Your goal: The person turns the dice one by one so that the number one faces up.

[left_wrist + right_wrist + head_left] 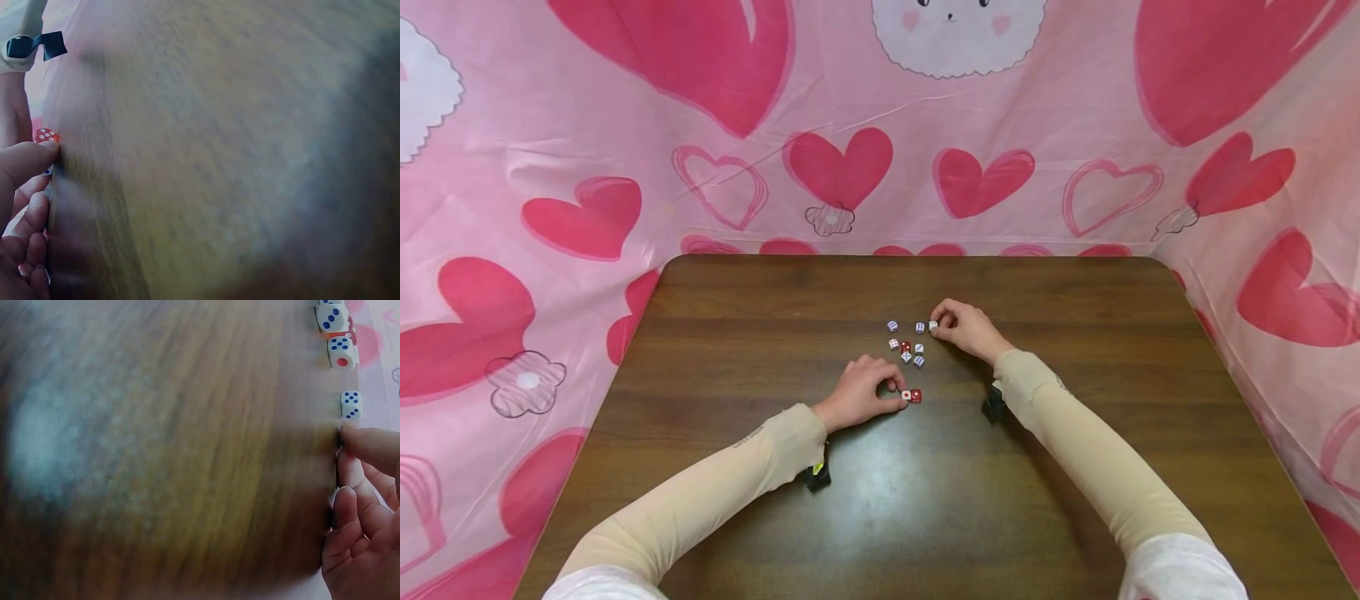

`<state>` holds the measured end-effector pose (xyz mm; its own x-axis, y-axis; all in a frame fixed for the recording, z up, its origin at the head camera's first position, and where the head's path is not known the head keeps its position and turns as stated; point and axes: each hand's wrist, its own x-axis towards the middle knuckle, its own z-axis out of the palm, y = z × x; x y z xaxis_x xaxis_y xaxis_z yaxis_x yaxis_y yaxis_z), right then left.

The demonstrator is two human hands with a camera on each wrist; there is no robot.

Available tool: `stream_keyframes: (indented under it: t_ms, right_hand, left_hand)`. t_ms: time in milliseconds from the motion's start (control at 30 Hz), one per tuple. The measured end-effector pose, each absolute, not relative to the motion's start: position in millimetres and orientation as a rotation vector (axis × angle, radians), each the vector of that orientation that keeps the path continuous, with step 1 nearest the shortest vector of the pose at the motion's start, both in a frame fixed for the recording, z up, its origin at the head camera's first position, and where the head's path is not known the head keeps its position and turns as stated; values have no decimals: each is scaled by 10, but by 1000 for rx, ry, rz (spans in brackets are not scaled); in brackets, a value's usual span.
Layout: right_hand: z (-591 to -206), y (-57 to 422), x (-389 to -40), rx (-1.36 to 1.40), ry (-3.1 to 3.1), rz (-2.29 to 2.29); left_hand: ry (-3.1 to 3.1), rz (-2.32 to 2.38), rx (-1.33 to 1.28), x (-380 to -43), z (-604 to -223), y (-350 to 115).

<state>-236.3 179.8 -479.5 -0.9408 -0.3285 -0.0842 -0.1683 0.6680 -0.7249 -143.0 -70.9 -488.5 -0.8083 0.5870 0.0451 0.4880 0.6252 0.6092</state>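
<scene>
Brown wooden table (925,517), small dice grouped a little beyond its middle. Your left hand (861,392) pinches a white die (906,395) between thumb and forefinger, on the near side of the group. A red die (916,396) sits right against it, on the side away from your palm. From the left wrist, your thumb covers much of that pair; red face with white pips shows above it.

Your right hand (967,327) is at the far side of the group, thumb and forefinger pinching another white die (933,326). From the right wrist your thumb blocks that piece. Just beside it, toward your left, stands a blue-pipped die (920,327).

Between your hands, a loose cluster: a central red die (906,346), a near white die (906,357) tight against its near side, a left white die (893,343) just beside it, and two right-side dice (919,348), one nearer you than the other. A far-left die (892,327) lies apart, beyond the cluster.

Beige sleeves (700,492) on both your forearms, a black device (993,403) under each wrist. Pink cloth (842,92) printed with hearts hangs behind and to both sides.
</scene>
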Motion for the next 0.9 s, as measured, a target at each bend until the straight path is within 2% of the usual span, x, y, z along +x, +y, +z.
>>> stream_keyframes:
  t_ms: [900]
  right_hand:
    - [-4829,1841,-2354,-451,2666,-1122]
  left_hand:
    - [2694,950,883,-1422,-4922,-705]
